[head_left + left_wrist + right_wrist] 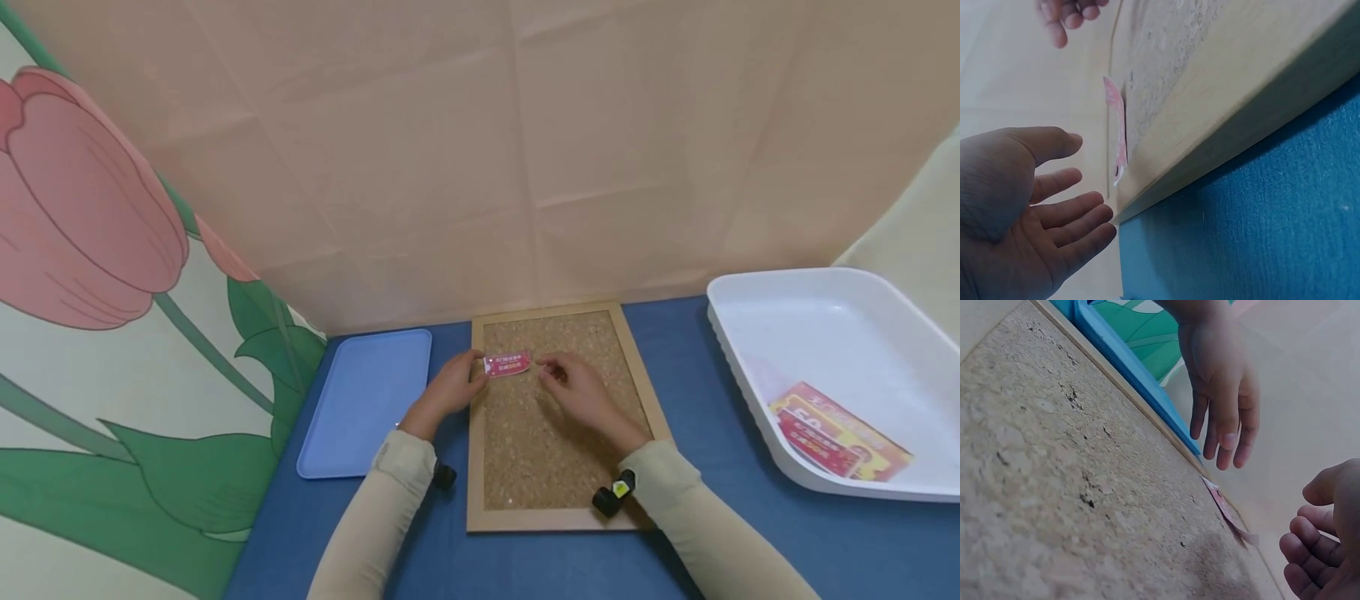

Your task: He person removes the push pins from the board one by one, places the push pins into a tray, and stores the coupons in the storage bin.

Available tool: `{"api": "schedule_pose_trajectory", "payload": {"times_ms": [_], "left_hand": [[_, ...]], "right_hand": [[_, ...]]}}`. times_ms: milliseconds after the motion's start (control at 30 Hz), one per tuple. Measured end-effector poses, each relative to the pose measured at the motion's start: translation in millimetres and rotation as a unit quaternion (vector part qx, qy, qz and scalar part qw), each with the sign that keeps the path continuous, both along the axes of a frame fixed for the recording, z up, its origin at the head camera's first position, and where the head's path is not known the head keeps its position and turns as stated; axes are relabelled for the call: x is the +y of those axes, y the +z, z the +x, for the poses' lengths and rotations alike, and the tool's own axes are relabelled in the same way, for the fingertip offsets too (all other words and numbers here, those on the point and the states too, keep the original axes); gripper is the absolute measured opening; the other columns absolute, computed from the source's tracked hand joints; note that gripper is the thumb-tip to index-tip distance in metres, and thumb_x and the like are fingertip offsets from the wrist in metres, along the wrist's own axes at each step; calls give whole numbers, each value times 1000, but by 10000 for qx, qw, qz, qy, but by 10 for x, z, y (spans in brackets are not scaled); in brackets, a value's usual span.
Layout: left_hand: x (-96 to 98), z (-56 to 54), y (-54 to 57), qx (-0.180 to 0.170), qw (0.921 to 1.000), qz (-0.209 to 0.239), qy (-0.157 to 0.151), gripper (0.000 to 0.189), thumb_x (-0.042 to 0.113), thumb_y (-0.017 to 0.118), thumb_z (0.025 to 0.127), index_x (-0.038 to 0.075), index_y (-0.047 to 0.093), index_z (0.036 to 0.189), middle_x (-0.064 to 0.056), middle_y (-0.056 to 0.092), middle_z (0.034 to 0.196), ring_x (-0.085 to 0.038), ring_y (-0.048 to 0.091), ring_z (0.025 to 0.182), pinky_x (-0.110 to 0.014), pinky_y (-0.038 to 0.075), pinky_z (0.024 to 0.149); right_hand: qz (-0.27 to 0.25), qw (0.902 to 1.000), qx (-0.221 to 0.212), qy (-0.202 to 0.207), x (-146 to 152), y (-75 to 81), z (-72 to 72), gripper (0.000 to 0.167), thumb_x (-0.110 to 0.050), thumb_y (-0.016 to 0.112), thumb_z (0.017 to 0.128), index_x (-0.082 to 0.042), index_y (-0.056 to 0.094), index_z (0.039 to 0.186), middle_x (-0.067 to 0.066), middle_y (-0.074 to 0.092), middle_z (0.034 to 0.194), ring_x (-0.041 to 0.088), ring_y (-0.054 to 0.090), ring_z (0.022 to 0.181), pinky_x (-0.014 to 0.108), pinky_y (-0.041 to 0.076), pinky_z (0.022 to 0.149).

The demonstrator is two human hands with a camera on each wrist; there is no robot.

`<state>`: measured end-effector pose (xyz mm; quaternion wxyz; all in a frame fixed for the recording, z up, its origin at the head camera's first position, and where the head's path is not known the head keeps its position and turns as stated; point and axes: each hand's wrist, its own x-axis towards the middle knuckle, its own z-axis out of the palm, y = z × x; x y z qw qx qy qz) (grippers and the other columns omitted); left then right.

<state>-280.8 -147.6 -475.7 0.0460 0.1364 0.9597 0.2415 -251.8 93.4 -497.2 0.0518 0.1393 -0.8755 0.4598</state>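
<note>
A small pink paper coupon [507, 364] with pale printing lies on the upper part of a wood-framed cork board [540, 454]. Its ends curl up from the cork in the left wrist view, and a small dark spot shows near one end. My left hand [450, 385] is at the coupon's left end; in the left wrist view its fingers [1079, 212] are spread, apart from the paper. Beyond the right end is my right hand [581, 396], fingers loosely bent and thumb apart, with nothing visible between them in the right wrist view.
A blue tray [367, 404] lies left of the board on the blue tabletop [705, 417]. To the right stands a white bin [847, 325] holding more printed coupons [840, 433]. A beige cloth [450, 167] hangs behind, and a flower-painted wall [202, 350] rises at the left.
</note>
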Motion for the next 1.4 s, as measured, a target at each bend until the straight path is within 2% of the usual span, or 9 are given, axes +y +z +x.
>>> {"api": "schedule_pose_trajectory", "payload": {"times_ms": [133, 433, 600, 700, 900, 1200, 1400], "left_hand": [[10, -17, 3, -179, 9998, 34, 75, 49, 25, 60, 96, 6, 47, 139, -17, 53, 136, -31, 49, 126, -45, 39, 103], [64, -111, -33, -141, 9997, 70, -200, 50, 21, 59, 97, 2, 44, 141, -17, 52, 137, -30, 47, 128, -43, 37, 106], [83, -126, -27, -227, 9997, -34, -118, 51, 23, 58, 98, 2, 43, 142, -16, 50, 139, -29, 46, 129, -43, 36, 106], [82, -160, -46, -177, 9997, -54, -155, 49, 22, 58, 98, 1, 44, 141, -16, 51, 138, -30, 47, 128, -43, 36, 106], [95, -235, -84, -40, 9998, -102, -164, 44, 19, 59, 97, 0, 50, 135, -17, 55, 131, -29, 51, 121, -42, 39, 103], [158, -311, -87, -262, 9995, -124, 96, 32, 17, 61, 96, 2, 58, 124, -11, 56, 113, -23, 54, 101, -39, 47, 89], [166, -384, -156, -284, 9990, -269, 225, 28, 17, 64, 95, 6, 60, 119, -7, 52, 108, -19, 52, 94, -35, 47, 83]], "right_hand": [[-52, 10000, -3, -71, -31, -40, -33, 26, -18, 58, 98, -5, 62, 120, 5, 61, 100, 20, 58, 92, 40, 50, 80], [-592, 9981, 53, -143, -79, -152, -140, 26, -16, 59, 98, -3, 64, 120, 6, 63, 99, 21, 58, 90, 39, 48, 79], [-725, 9970, -134, -255, -156, -152, -177, 28, -21, 58, 99, -5, 63, 121, 5, 63, 101, 20, 58, 93, 40, 49, 80], [-754, 9963, -234, -329, -182, -168, -216, 27, -19, 56, 99, -6, 63, 120, 5, 62, 102, 21, 57, 93, 40, 49, 80], [-690, 9963, -246, -459, -216, -244, -325, 27, -20, 57, 98, -4, 64, 119, 7, 63, 101, 22, 58, 92, 39, 49, 79], [-634, 9953, -294, -675, -203, -338, -385, 26, -20, 58, 97, -6, 64, 118, 6, 62, 98, 21, 56, 87, 36, 48, 73], [-439, 9953, -392, -764, -188, -363, -400, 25, -21, 60, 95, -7, 63, 117, 5, 62, 95, 20, 57, 83, 34, 48, 70]]}}
